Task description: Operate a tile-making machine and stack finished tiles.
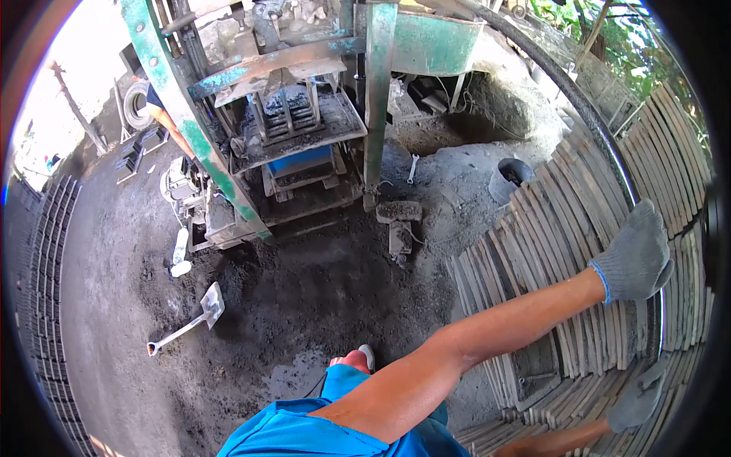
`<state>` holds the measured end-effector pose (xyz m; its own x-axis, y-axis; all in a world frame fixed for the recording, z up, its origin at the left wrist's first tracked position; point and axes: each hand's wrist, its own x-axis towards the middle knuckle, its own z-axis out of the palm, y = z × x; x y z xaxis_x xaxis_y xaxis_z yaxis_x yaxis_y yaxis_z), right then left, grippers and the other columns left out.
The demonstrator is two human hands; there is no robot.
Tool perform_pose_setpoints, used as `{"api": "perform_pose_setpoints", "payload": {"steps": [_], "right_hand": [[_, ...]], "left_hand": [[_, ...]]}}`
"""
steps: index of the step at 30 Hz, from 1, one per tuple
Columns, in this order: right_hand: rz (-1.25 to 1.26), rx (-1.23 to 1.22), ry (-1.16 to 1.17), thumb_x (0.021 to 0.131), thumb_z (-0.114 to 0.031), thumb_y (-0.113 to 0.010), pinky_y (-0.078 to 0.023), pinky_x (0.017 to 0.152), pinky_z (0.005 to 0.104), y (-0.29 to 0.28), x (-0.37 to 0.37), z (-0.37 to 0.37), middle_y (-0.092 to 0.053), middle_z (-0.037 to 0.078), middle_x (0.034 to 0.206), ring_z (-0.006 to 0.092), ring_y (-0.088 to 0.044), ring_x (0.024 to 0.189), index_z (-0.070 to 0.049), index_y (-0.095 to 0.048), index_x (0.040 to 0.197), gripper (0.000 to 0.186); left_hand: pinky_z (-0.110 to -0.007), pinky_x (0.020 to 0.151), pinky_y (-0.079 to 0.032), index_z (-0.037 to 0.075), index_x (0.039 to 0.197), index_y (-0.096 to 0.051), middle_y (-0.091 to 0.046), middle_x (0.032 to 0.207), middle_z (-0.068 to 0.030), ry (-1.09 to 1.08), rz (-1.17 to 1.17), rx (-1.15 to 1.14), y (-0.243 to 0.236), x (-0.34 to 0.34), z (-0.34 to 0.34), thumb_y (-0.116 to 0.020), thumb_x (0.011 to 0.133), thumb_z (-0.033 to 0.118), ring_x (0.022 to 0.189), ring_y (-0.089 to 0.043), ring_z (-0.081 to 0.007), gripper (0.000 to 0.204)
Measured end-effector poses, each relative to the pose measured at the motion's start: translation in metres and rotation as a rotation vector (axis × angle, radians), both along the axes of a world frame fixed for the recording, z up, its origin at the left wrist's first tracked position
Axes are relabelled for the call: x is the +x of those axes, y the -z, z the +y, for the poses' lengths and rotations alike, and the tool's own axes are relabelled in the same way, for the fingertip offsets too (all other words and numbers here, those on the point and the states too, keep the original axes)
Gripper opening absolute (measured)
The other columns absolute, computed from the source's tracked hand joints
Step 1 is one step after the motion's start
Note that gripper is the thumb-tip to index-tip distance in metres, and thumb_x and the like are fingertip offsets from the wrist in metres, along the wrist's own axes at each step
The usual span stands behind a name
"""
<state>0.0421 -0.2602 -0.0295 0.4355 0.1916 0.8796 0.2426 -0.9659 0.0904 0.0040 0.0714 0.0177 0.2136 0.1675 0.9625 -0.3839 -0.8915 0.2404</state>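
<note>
Blue sleeve [335, 436], left hand [633, 255] near boards [563, 221]

Grey gloves [638, 259], one blue-edged, grey-brown boards [565, 221], a bright blue shirt [304, 430] and a patchy green machine frame [161, 59]

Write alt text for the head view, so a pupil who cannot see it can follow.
A person's gray-gloved left hand and right hand reach over stacked planks at right. A green-framed machine stands ahead, and a shovel lies on the dark ground at left.
</note>
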Motion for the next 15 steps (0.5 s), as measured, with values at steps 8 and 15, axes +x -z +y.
{"api": "perform_pose_setpoints", "payload": {"steps": [8, 15], "right_hand": [[-0.066, -0.005, -0.047, 0.1, -0.028, -0.059, -0.052, 0.096, 0.0385, 0.013, 0.019, -0.001, -0.07, 0.016, 0.123, 0.0323, -0.067, 0.111, -0.003, -0.067, 0.127, 0.038], [-0.122, -0.024, -0.053, 0.099, -0.025, -0.061, -0.052, 0.095, 0.0396, 0.012, 0.015, 0.0, -0.069, 0.016, 0.124, 0.0329, -0.067, 0.111, -0.003, -0.067, 0.128, 0.037]], "left_hand": [[-0.059, 0.107, -0.033, -0.004, 0.069, -0.064, -0.057, 0.081, -0.0226, 0.075, 0.014, -0.02, 0.009, 0.01, -0.003, -0.062, 0.083, 0.028, 0.088, -0.053, -0.0418, 0.035], [-0.062, 0.112, -0.029, -0.007, 0.075, -0.064, -0.058, 0.086, -0.0272, 0.174, 0.12, -0.034, 0.001, 0.002, 0.001, -0.062, 0.083, 0.026, 0.094, -0.053, -0.0473, 0.035]]}}
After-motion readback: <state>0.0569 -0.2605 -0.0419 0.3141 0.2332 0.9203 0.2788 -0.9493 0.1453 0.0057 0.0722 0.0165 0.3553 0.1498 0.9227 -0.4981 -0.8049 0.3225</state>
